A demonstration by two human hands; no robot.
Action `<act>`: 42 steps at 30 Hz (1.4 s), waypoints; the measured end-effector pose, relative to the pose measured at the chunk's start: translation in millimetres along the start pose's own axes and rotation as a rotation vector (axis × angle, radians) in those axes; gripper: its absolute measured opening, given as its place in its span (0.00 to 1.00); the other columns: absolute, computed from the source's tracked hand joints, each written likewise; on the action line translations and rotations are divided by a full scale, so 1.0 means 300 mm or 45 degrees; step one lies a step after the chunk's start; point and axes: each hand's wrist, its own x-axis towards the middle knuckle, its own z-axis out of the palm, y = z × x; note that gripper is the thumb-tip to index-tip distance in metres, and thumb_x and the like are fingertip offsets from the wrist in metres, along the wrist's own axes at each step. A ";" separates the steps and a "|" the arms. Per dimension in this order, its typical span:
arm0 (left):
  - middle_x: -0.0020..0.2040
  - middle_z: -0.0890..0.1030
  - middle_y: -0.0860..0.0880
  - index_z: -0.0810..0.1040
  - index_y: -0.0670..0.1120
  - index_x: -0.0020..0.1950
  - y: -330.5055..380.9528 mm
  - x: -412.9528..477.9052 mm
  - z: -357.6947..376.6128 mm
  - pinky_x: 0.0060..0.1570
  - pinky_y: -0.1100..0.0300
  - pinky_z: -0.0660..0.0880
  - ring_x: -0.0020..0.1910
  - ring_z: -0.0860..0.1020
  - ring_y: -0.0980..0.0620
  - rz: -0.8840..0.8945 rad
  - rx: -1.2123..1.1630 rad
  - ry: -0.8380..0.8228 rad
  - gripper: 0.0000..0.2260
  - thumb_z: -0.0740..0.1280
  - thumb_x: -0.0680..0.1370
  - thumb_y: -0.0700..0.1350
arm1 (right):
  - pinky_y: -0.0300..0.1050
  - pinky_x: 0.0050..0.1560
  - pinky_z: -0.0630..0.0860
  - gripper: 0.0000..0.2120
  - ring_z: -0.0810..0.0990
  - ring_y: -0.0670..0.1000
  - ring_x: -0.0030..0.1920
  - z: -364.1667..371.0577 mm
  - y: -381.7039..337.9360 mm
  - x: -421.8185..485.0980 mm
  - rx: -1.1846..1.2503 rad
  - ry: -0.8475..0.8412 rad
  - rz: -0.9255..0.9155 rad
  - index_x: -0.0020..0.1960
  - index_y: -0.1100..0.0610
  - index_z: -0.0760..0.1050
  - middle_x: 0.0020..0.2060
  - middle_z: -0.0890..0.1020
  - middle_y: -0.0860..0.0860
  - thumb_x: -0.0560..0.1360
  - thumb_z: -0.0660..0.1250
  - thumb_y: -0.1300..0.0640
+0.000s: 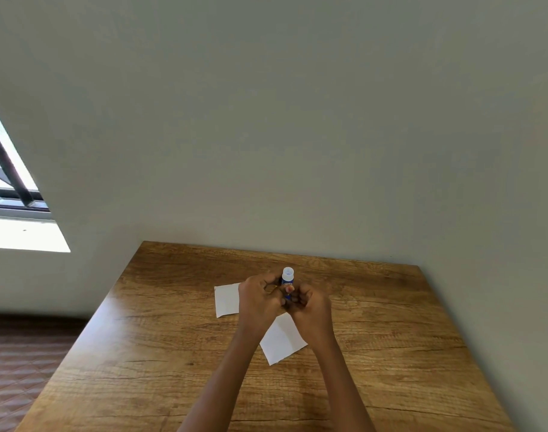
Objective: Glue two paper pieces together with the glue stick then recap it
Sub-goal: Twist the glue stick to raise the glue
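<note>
A glue stick (287,278) with a white cap and blue body stands upright above the wooden table (173,322), held between both hands. My left hand (258,299) curls its fingers round the tube from the left. My right hand (311,307) grips the lower body from the right, thumb on the label. The cap sits on the tube. One white paper piece (226,299) lies flat on the table to the left of my hands. A second white paper piece (282,341) lies nearer me, partly hidden under my forearms.
The table's far edge meets a plain grey wall (297,135). A window (7,182) is at the left, with brown patterned floor (23,369) below it. Bare wood lies left, right and in front of the papers.
</note>
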 end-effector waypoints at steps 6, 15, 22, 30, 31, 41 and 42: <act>0.33 0.79 0.64 0.84 0.44 0.46 -0.005 0.003 -0.007 0.32 0.72 0.74 0.33 0.78 0.67 -0.016 -0.019 0.027 0.12 0.69 0.69 0.30 | 0.32 0.38 0.76 0.13 0.81 0.36 0.39 0.008 -0.014 -0.009 -0.083 0.028 -0.055 0.46 0.46 0.76 0.35 0.82 0.40 0.68 0.73 0.62; 0.36 0.80 0.63 0.84 0.42 0.46 0.004 0.003 -0.002 0.36 0.77 0.71 0.37 0.77 0.72 0.017 -0.022 0.008 0.13 0.68 0.68 0.28 | 0.27 0.33 0.73 0.12 0.80 0.35 0.33 0.016 -0.009 -0.006 -0.024 0.184 0.006 0.38 0.50 0.76 0.33 0.81 0.42 0.66 0.75 0.65; 0.32 0.79 0.63 0.85 0.44 0.44 -0.014 0.007 -0.001 0.34 0.76 0.71 0.33 0.77 0.69 -0.018 -0.019 0.048 0.11 0.69 0.69 0.30 | 0.32 0.37 0.72 0.04 0.79 0.44 0.38 0.022 0.002 0.009 -0.238 -0.006 -0.064 0.45 0.59 0.79 0.37 0.82 0.49 0.73 0.67 0.65; 0.38 0.81 0.57 0.84 0.42 0.47 0.001 0.005 -0.003 0.34 0.78 0.70 0.36 0.77 0.72 0.000 -0.014 0.038 0.11 0.68 0.70 0.30 | 0.28 0.34 0.72 0.12 0.79 0.40 0.35 0.047 -0.016 -0.012 -0.135 0.254 -0.063 0.46 0.54 0.76 0.35 0.80 0.42 0.66 0.75 0.59; 0.38 0.81 0.56 0.84 0.42 0.47 0.003 0.005 -0.002 0.34 0.77 0.70 0.36 0.77 0.72 0.004 -0.014 0.029 0.11 0.68 0.70 0.30 | 0.29 0.33 0.73 0.10 0.79 0.40 0.33 0.050 -0.013 -0.012 -0.110 0.292 -0.060 0.45 0.55 0.76 0.34 0.80 0.43 0.66 0.75 0.60; 0.33 0.80 0.59 0.84 0.42 0.44 0.002 0.009 -0.004 0.32 0.76 0.71 0.33 0.78 0.69 -0.022 -0.040 0.058 0.10 0.68 0.69 0.30 | 0.37 0.44 0.77 0.09 0.82 0.44 0.43 0.029 0.006 0.008 -0.159 0.069 -0.073 0.51 0.58 0.79 0.41 0.83 0.48 0.72 0.68 0.66; 0.33 0.79 0.61 0.84 0.42 0.44 0.001 0.010 -0.007 0.33 0.76 0.71 0.33 0.77 0.70 -0.026 -0.044 0.062 0.10 0.68 0.69 0.30 | 0.38 0.44 0.77 0.09 0.82 0.45 0.44 0.025 0.007 0.009 -0.182 0.034 -0.080 0.52 0.58 0.79 0.42 0.83 0.48 0.73 0.67 0.66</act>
